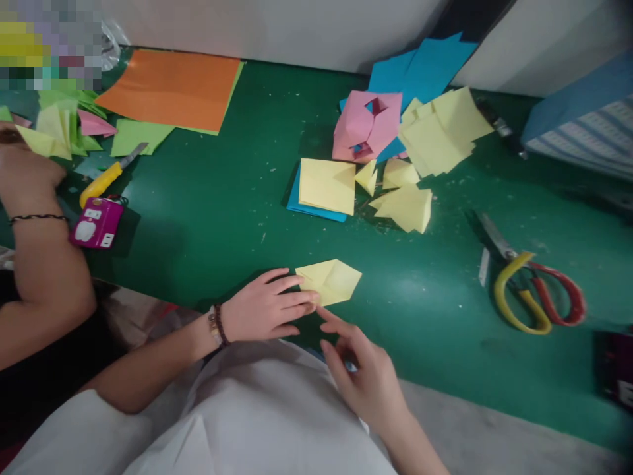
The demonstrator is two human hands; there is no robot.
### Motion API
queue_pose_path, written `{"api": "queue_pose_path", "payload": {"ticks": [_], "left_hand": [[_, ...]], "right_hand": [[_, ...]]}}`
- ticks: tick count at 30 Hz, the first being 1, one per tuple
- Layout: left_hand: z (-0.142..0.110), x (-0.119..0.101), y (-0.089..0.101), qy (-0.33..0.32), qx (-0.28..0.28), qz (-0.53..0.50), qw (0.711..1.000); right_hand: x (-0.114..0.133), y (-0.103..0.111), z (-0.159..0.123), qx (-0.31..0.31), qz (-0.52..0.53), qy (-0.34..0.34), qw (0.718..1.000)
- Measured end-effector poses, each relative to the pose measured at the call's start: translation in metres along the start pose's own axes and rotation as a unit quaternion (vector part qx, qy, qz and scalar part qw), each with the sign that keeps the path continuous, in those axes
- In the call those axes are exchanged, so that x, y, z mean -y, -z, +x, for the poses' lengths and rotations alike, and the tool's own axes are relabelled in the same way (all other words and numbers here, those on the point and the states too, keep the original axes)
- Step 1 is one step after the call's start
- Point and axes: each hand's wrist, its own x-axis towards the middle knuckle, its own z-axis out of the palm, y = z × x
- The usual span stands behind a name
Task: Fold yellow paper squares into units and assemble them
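A folded piece of pale yellow paper (335,280) lies on the green table near its front edge, pointed at its right end. My left hand (262,307) rests flat from the left, fingers stretched, with fingertips on the paper's lower left part. Close to the paper's lower edge is the tip of my right index finger; whether it touches cannot be made out. Thumb and index finger of my right hand (366,369) stand apart with nothing visible between them, the other fingers curled. Beyond the paper sits a stack of yellow squares (327,187) over blue paper (316,210).
Folded yellow pieces (408,208), a pink paper shape (368,125) and blue sheets (420,69) lie farther back. Scissors (531,290) rest at right. Leftward are orange paper (173,89), a yellow-handled cutter (106,181), a purple box (97,223) and another person's arm (42,251).
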Motion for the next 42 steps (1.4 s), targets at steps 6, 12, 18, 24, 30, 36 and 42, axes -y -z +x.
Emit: {"api": "queue_pose_path", "payload": {"ticks": [6,12,18,24,30,36,42], "left_hand": [[0.0,0.0,0.0,-0.003,0.001,0.002,1.0],[0.0,0.0,0.001,-0.001,0.001,-0.003,1.0],[-0.001,0.001,-0.001,0.001,0.001,-0.017,1.0],[-0.002,0.001,-0.002,0.003,0.0,-0.032,0.999],[-0.001,0.0,-0.002,0.028,0.004,-0.065,0.998],[0.0,-0.001,-0.002,0.033,0.006,-0.066,0.997],[0.0,-0.001,-0.002,0.034,0.005,-0.064,0.997]], "right_hand": [[-0.003,-0.01,-0.005,0.018,0.01,-0.031,0.999],[-0.004,-0.01,-0.005,-0.007,-0.013,-0.069,0.997],[-0.015,0.005,-0.004,-0.078,-0.054,-0.116,0.989],[-0.026,0.005,0.008,-0.171,-0.191,-0.019,0.966],[-0.029,-0.007,0.026,-0.168,-0.296,0.07,0.938],[-0.016,-0.026,0.027,-0.125,-0.28,0.118,0.944],[-0.01,-0.03,0.025,-0.105,-0.176,0.142,0.968]]}}
